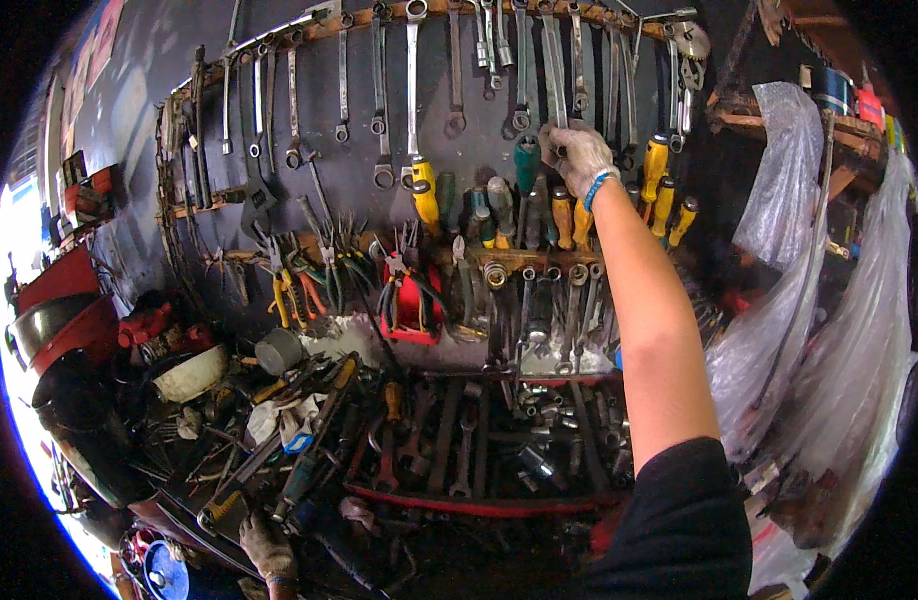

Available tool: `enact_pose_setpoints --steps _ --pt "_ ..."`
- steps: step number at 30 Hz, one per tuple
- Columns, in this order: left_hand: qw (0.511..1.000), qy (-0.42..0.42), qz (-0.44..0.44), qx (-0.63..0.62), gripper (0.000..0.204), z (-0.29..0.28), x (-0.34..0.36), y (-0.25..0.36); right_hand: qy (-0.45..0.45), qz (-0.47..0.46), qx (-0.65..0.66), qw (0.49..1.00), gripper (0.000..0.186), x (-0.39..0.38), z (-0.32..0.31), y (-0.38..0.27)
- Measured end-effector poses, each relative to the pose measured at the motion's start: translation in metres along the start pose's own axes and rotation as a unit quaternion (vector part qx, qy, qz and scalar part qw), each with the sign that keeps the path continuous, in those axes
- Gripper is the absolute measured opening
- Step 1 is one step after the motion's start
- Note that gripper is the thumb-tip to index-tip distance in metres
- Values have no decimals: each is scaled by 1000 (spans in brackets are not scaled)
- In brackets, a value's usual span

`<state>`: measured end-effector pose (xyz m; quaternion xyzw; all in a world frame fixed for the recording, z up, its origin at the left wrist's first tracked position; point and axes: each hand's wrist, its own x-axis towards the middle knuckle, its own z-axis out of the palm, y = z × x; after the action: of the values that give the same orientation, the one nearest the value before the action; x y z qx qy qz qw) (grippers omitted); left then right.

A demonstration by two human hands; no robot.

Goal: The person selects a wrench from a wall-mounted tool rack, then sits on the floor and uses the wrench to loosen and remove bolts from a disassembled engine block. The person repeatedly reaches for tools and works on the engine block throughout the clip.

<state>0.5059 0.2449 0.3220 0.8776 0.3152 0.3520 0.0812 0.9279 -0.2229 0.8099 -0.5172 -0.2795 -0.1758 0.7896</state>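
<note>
The right hand (579, 158), in a pale, soiled glove with a blue band (597, 187) at the wrist, is raised to the wall rack, fingers bent in at the lower end of a long wrench (554, 75). The wrench hangs from the upper rail (439, 12); whether the fingers pinch it cannot be told, as the hand covers that end. The left hand (264, 548), also gloved, is low at the left beside a tool with a yellow-and-black handle (220, 510); its grip cannot be made out.

A green-handled screwdriver (525, 162) stands just left of the right hand, and pliers (279, 275) hang lower on the wall. Below, a red-rimmed tray (479, 507) holds wrenches and sockets. A can with a blue band (832, 90) sits on the right-hand shelf; any lettering on it, or on the tools, is too small to read.
</note>
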Motion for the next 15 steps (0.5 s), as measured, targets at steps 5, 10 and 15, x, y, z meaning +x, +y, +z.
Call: enact_pose_setpoints --steps 5,10,15 --pt "1000 -4 -13 14 35 2 0 -2 -20 -3 27 999 22 -2 -2 -2" --pt "999 -35 -11 38 40 0 1 -1 -14 -7 32 999 23 -16 1 -3" --pt "999 -12 -7 29 44 -13 -3 11 -101 -40 -18 994 34 -44 -11 3"
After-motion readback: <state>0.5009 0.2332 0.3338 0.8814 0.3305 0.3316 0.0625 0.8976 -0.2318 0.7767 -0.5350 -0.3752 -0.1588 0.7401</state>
